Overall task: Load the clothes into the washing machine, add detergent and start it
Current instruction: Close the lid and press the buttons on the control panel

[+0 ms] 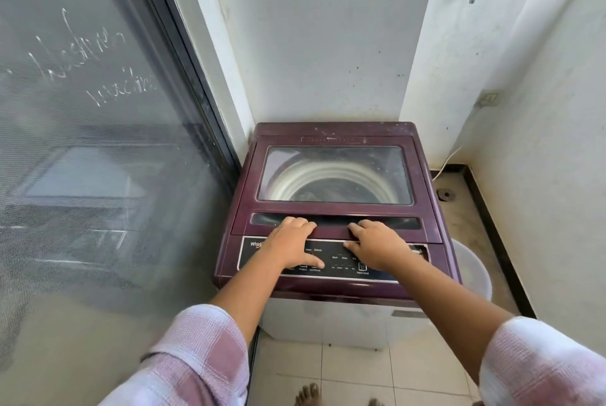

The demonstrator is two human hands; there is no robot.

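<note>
Pink checked sleeves [203,350] are nearest. Farther, in the corner, stands the maroon washing machine [328,289] with its lid [334,176] closed. The left hand [292,246] and right hand [377,248] hook narrow-set fingers over the lid's front edge, thumbs spread on the control panel [341,263].
</note>
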